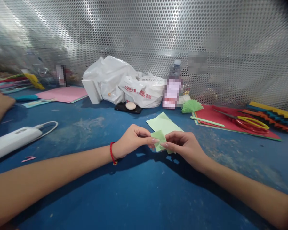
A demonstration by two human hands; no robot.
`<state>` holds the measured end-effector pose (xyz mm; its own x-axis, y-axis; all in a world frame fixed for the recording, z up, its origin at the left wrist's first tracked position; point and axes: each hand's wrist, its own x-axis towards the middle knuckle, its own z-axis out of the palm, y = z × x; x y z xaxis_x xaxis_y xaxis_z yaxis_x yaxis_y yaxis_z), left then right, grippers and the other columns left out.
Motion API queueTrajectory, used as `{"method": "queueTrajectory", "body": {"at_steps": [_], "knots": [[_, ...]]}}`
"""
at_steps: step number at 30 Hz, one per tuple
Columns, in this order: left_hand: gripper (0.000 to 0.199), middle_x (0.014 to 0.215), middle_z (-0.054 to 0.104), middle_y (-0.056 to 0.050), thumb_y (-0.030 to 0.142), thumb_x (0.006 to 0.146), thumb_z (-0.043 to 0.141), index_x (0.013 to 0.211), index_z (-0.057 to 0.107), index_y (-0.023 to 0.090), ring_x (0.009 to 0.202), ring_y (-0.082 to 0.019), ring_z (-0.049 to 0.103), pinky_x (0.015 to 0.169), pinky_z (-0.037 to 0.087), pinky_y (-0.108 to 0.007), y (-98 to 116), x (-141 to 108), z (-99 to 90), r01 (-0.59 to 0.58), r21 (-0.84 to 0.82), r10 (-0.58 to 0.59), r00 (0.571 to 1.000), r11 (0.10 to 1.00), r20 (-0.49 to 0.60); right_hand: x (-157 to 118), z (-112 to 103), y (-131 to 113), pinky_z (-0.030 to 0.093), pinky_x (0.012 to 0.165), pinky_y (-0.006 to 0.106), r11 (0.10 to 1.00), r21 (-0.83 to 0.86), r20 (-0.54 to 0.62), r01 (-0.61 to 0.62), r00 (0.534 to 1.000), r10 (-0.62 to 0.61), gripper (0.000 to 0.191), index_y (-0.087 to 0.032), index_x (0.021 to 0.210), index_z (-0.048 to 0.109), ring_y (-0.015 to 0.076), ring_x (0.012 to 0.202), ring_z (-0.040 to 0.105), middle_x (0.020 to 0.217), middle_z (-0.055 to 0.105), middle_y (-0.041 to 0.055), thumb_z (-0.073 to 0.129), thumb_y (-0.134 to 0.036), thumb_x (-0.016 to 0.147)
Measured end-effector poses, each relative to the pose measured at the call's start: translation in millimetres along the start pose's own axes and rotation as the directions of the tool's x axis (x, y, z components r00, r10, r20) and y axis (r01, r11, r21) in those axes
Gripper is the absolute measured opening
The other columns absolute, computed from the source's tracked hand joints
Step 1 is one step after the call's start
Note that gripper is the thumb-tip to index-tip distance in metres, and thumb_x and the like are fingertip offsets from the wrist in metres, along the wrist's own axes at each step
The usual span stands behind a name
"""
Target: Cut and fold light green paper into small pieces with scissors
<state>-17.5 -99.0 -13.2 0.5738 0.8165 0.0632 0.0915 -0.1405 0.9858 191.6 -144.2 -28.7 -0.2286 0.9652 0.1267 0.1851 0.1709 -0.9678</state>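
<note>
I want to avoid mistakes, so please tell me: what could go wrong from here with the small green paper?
The left hand and the right hand both pinch the small green paper, so uneven pulling might crease or tear it. The larger light green sheet lies right by their fingers and could perhaps be bumped or wrinkled.

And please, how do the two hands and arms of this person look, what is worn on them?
The left hand has a red cord bracelet at the wrist, with a small gold-coloured charm. The right hand shows no jewellery. No gloves or sleeves are visible.
</note>
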Motion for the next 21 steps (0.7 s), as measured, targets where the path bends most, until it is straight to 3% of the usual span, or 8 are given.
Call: {"method": "queueTrajectory", "body": {"at_steps": [13,17,19,21], "knots": [[0.017,0.06,0.072,-0.002,0.023,0.071,0.081,0.062,0.072,0.011,0.056,-0.009,0.065,0.059,0.052,-0.016,-0.2,1.6,2.0,-0.029,-0.019,0.028,0.999,0.999,-0.035,-1.5,0.9,-2.1,0.037,0.05,0.025,0.997,-0.065,-0.078,0.05,0.995,-0.055,0.028,-0.017,0.084,0.071,0.012,0.052,0.054,0.066,0.071,0.0033,0.075,-0.044,0.077],[0.02,0.059,0.072,-0.003,0.023,0.075,0.077,0.061,0.071,0.011,0.054,-0.009,0.065,0.057,0.051,-0.016,0.3,2.9,1.9,-0.008,-0.013,0.008,0.999,1.0,-0.039,-6.4,3.7,-6.5,0.036,0.049,0.024,0.99,-0.041,-0.195,0.134,0.971,-0.139,0.036,-0.022,0.112,0.067,0.0112,0.049,0.047,0.057,0.057,-0.0035,0.06,-0.049,0.089],[0.021,0.058,0.071,-0.003,0.022,0.076,0.076,0.059,0.07,0.011,0.053,-0.009,0.064,0.057,0.051,-0.016,0.6,3.4,1.5,0.009,-0.011,-0.009,0.999,1.0,-0.045,-5.5,2.9,-7.9,0.037,0.046,0.023,0.983,0.141,-0.204,0.119,0.975,-0.088,0.049,-0.028,0.135,0.053,0.0118,0.051,0.049,0.07,0.062,-0.0015,0.05,-0.053,0.093],[0.019,0.058,0.071,-0.003,0.021,0.074,0.077,0.059,0.07,0.011,0.053,-0.009,0.064,0.057,0.051,-0.016,0.9,3.5,0.9,0.018,-0.017,-0.019,0.999,1.0,-0.048,-0.6,-1.6,-9.9,0.044,0.05,0.024,0.931,0.348,-0.236,0.112,0.971,-0.029,0.059,-0.033,0.147,0.036,0.0149,0.065,0.06,0.099,0.069,0.0037,0.047,-0.055,0.093]]}}
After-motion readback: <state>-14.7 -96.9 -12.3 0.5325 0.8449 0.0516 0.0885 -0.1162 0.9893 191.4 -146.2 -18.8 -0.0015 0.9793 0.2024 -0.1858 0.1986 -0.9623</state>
